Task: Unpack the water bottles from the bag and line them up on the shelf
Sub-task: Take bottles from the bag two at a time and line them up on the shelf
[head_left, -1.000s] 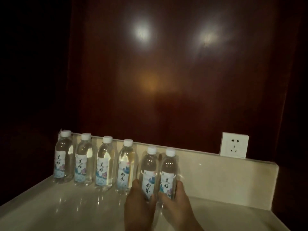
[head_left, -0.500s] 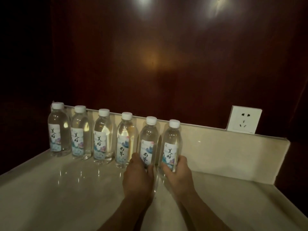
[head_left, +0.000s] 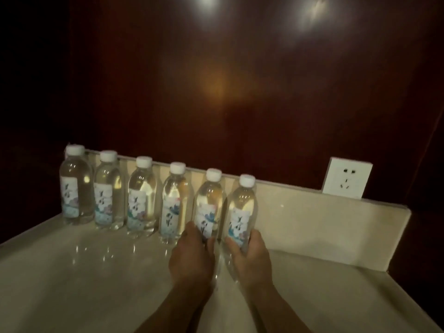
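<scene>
Upright, fifth bottle gripped by left hand, sixth bottle (row's end) by right hand

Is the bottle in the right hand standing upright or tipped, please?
Upright. The sixth bottle stands with its white cap straight above the body, parallel to its neighbours, the right hand gripping its lower part.

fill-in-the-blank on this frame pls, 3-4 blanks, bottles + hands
1. ____ water bottles stand in a row on the shelf.
2. The left hand grips the ____ bottle counted from the left.
3. The right hand grips the rightmost bottle, whose cap is ____ in colour.
4. On the wall to the right of the row sits a white ____.

Missing words: six; fifth; white; socket
</scene>
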{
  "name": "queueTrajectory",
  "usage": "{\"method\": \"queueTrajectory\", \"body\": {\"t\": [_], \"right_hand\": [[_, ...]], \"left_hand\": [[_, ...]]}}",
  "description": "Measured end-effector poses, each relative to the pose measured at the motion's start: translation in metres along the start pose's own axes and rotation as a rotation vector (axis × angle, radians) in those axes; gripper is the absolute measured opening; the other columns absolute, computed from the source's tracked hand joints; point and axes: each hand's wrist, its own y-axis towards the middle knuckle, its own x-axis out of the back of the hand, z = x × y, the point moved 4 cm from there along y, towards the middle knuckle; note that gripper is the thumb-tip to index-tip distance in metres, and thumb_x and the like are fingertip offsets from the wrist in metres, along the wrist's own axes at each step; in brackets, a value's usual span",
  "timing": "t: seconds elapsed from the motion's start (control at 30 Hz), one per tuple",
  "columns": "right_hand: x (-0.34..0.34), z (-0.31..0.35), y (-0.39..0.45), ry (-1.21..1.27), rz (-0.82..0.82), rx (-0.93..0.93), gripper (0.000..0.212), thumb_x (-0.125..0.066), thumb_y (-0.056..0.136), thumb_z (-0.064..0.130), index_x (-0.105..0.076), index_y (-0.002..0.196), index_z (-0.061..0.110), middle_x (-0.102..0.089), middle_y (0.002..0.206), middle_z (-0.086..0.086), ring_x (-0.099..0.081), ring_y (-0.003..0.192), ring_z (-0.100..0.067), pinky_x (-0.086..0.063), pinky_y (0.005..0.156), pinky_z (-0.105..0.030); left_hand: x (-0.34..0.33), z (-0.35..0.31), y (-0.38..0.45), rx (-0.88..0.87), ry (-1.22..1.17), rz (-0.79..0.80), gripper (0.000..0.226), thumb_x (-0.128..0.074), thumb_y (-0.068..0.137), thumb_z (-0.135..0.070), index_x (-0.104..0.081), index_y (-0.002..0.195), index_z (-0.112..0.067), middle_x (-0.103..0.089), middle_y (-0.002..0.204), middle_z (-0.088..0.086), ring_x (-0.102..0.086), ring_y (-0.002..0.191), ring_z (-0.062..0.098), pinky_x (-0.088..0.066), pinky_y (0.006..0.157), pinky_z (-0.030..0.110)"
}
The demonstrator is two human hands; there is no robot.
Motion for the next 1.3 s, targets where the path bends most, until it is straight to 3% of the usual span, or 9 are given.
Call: {"method": "queueTrajectory", "body": {"t": [0.13, 0.27, 0.37, 0.53, 0.67, 0.87, 1.03, 1.13, 1.3], "right_hand": [[0.004, 0.001, -0.002, -0.005, -0.026, 0.038, 0.039, -0.071, 0.088, 0.036, -0.058, 0.117, 0.014, -0.066, 0.112, -0.005, -0.066, 0.096, -0.022, -0.056, 0.078, -0.034], [0.005, 0.002, -0.001, -0.018, -0.024, 0.033, 0.038, -0.069, 0.09, 0.033, -0.058, 0.119, 0.012, -0.065, 0.112, -0.006, -0.065, 0.098, -0.021, -0.047, 0.069, -0.021], [0.005, 0.003, 0.001, -0.016, -0.023, 0.021, 0.037, -0.069, 0.09, 0.033, -0.058, 0.119, 0.013, -0.065, 0.112, -0.005, -0.065, 0.099, -0.02, -0.046, 0.067, -0.016], [0.006, 0.006, 0.0, -0.014, -0.024, 0.026, 0.033, -0.067, 0.091, 0.034, -0.05, 0.118, 0.026, -0.064, 0.111, 0.003, -0.065, 0.094, -0.012, -0.054, 0.07, -0.019], [0.003, 0.007, -0.005, -0.007, -0.036, -0.007, 0.028, -0.061, 0.082, 0.054, -0.041, 0.098, 0.043, -0.067, 0.105, 0.004, -0.068, 0.089, -0.014, -0.059, 0.079, -0.043], [0.002, 0.007, -0.012, 0.038, -0.044, -0.042, 0.03, -0.063, 0.077, 0.058, -0.048, 0.097, 0.042, -0.069, 0.096, 0.01, -0.07, 0.085, -0.013, -0.06, 0.078, -0.046], [0.001, 0.005, -0.01, 0.038, -0.053, -0.084, 0.047, -0.071, 0.064, 0.059, -0.05, 0.097, 0.034, -0.068, 0.097, 0.007, -0.07, 0.083, -0.014, -0.061, 0.074, -0.045], [0.001, 0.003, -0.01, 0.002, -0.067, -0.085, 0.048, -0.076, 0.069, 0.053, -0.05, 0.1, 0.029, -0.065, 0.1, 0.001, -0.068, 0.087, -0.019, -0.06, 0.075, -0.045], [0.001, 0.008, -0.01, -0.073, -0.057, -0.059, 0.043, -0.074, 0.079, 0.044, -0.049, 0.106, 0.022, -0.064, 0.107, -0.002, -0.066, 0.096, -0.023, -0.059, 0.08, -0.046]], "left_hand": [[0.0, -0.001, 0.002, -0.015, -0.012, -0.007, 0.028, -0.062, 0.094, -0.04, -0.051, 0.109, -0.018, -0.066, 0.101, 0.001, -0.066, 0.092, 0.022, -0.051, 0.076, 0.034], [-0.001, 0.002, 0.004, 0.012, -0.057, 0.001, 0.027, -0.066, 0.092, -0.037, -0.05, 0.105, -0.019, -0.064, 0.097, -0.002, -0.064, 0.089, 0.02, -0.047, 0.074, 0.033], [-0.002, 0.003, 0.008, 0.001, -0.08, -0.01, 0.029, -0.067, 0.091, -0.039, -0.05, 0.103, -0.019, -0.065, 0.096, -0.001, -0.065, 0.088, 0.022, -0.053, 0.077, 0.038], [-0.001, 0.002, 0.009, -0.005, -0.108, -0.002, 0.034, -0.07, 0.088, -0.039, -0.05, 0.108, -0.02, -0.064, 0.097, -0.002, -0.065, 0.088, 0.019, -0.055, 0.073, 0.035], [0.004, 0.0, 0.006, -0.008, -0.129, 0.024, 0.04, -0.068, 0.09, -0.039, -0.048, 0.119, -0.021, -0.066, 0.104, -0.002, -0.066, 0.093, 0.018, -0.053, 0.075, 0.03], [0.007, -0.001, 0.005, 0.009, -0.105, 0.054, 0.046, -0.065, 0.093, -0.038, -0.046, 0.129, -0.018, -0.064, 0.116, 0.002, -0.065, 0.104, 0.021, -0.05, 0.079, 0.029], [0.003, 0.003, 0.005, -0.008, -0.131, 0.062, 0.048, -0.068, 0.091, -0.039, -0.046, 0.129, -0.019, -0.064, 0.114, 0.001, -0.065, 0.1, 0.02, -0.051, 0.076, 0.028], [0.003, 0.007, 0.004, -0.018, -0.146, 0.058, 0.05, -0.071, 0.089, -0.035, -0.049, 0.129, -0.014, -0.067, 0.115, 0.007, -0.066, 0.104, 0.027, -0.055, 0.085, 0.04], [0.004, 0.007, 0.006, -0.02, -0.147, 0.06, 0.045, -0.073, 0.088, -0.032, -0.054, 0.122, -0.009, -0.068, 0.111, 0.011, -0.066, 0.102, 0.031, -0.052, 0.084, 0.04]]}}
